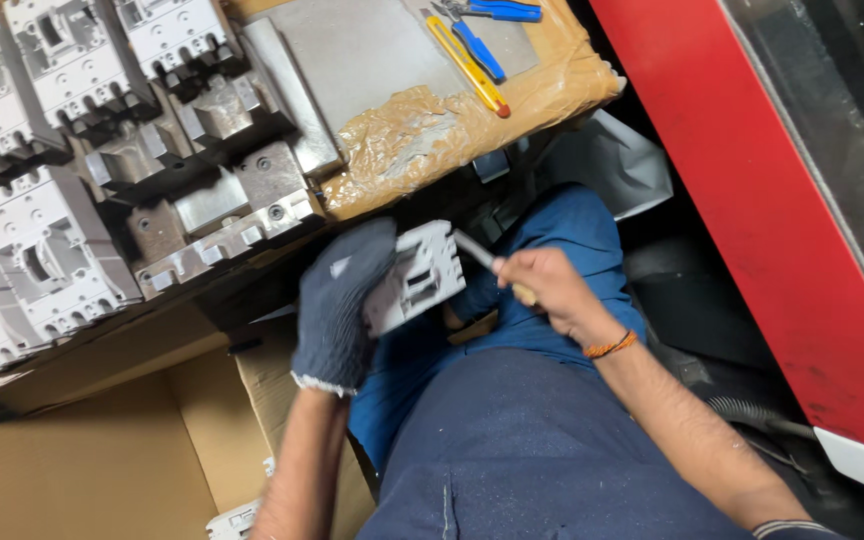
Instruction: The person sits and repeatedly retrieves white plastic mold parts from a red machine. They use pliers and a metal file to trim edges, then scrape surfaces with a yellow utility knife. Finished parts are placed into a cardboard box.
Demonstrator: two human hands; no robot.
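Your left hand [340, 300], in a dark grey knit glove, wraps around a white moulded-plastic breaker housing [414, 277] and holds it over your lap, just below the counter edge. Your bare right hand [542, 290] is closed around a slim light-handled tool [477, 252] whose tip meets the housing's right side. The housing looks rigid and fairly light, a hard shell with slots and thin ribs that could crack under a hard squeeze; the flat outer sides, where your glove already sits, seem the safest hold, and the knit fabric should keep smooth plastic from slipping.

Below and left of your left hand, an open brown cardboard box [102, 460] shows one white plastic part [232, 520] at its near edge; the rest of its inside cannot be made out. Above your left hand, the counter [372, 190] carries rows of matching white housings [47, 250] and grey metal blocks [222, 200]. Above your right hand lie a yellow-handled utility knife [467, 68] and blue-handled pliers [497, 12] on a grey plate [362, 50] wrapped in brown tape.
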